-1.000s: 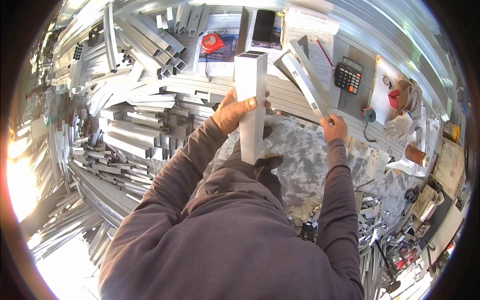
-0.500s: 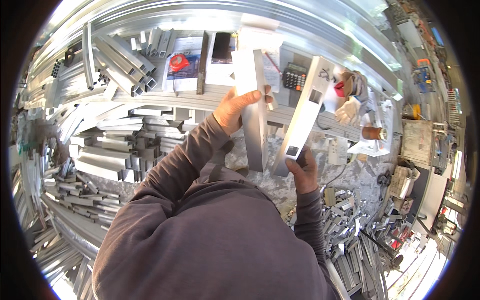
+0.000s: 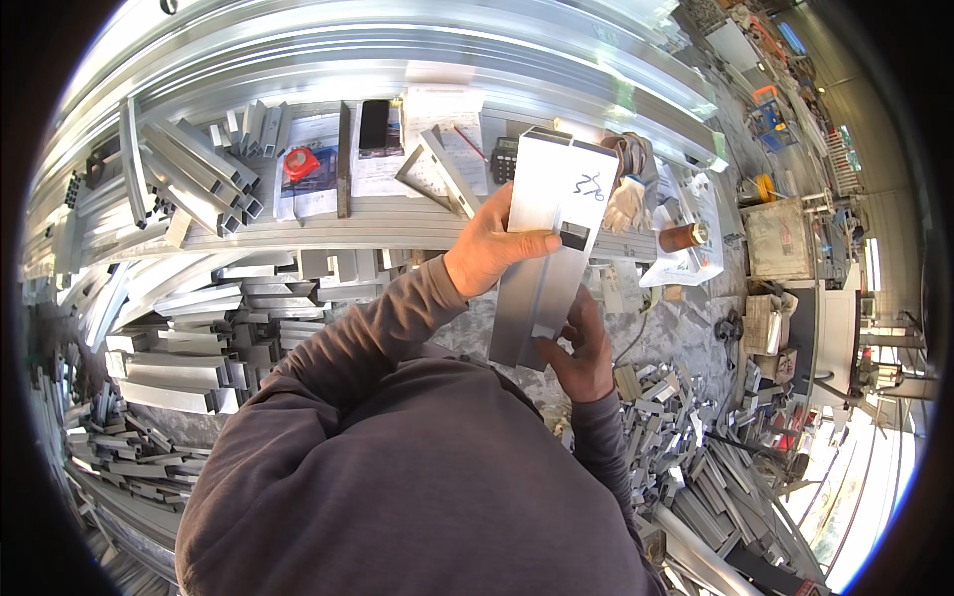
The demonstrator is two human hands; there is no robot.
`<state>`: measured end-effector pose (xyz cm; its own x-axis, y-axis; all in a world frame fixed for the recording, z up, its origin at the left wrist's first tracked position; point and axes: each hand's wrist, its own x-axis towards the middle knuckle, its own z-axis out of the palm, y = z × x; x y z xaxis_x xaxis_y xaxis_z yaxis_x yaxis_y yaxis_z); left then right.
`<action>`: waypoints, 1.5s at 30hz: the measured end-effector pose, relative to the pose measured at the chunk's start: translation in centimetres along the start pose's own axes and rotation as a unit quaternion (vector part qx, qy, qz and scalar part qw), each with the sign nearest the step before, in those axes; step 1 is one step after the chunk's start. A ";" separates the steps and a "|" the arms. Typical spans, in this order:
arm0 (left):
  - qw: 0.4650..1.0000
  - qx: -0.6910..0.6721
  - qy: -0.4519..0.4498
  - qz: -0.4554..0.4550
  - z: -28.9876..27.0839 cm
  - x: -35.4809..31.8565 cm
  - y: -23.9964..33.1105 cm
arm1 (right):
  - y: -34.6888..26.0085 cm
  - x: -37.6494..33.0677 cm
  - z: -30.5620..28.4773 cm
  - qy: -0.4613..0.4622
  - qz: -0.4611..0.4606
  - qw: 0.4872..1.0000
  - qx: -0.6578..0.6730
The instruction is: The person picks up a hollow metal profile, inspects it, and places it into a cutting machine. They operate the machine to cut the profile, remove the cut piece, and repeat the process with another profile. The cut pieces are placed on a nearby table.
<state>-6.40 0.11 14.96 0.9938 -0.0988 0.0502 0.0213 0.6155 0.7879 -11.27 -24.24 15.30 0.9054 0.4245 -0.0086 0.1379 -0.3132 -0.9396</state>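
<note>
Two silvery aluminium box profiles (image 3: 542, 273) are side by side in front of me, long faces together and slightly tilted. The right one has a rectangular cut-out and handwritten marks near its upper end. My left hand (image 3: 489, 248) is closed round the pair, thumb across the front near the cut-out. At their lower end my right hand (image 3: 581, 360) has its thumb at the face and its fingers partly hidden behind. Just beyond, on the bench, lies a triangular metal piece (image 3: 444, 171). A calculator (image 3: 505, 159) is partly covered by the profiles.
The bench (image 3: 388, 223) holds a red tape measure (image 3: 300, 164), black phone (image 3: 375, 126), papers, work gloves (image 3: 626, 202) and a brown spool (image 3: 682, 236). Stacked profiles (image 3: 179, 372) stand left below it. Many metal offcuts (image 3: 666, 417) lie to the right on the floor.
The two profiles, held apart before, are now together in my hands. The right one has moved left against the other. My view has shifted a little rightward.
</note>
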 end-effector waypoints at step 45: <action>0.989 -0.091 -0.089 0.075 0.2 -2.7 3.9 | -5.8 0.2 4.2 0.097 -0.196 0.967 -0.131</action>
<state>-9.05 2.64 17.98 0.9528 -0.1222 0.2780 -0.0889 0.7632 0.6400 -13.57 -18.82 19.32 0.8175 0.3946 0.4195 0.5601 -0.3750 -0.7387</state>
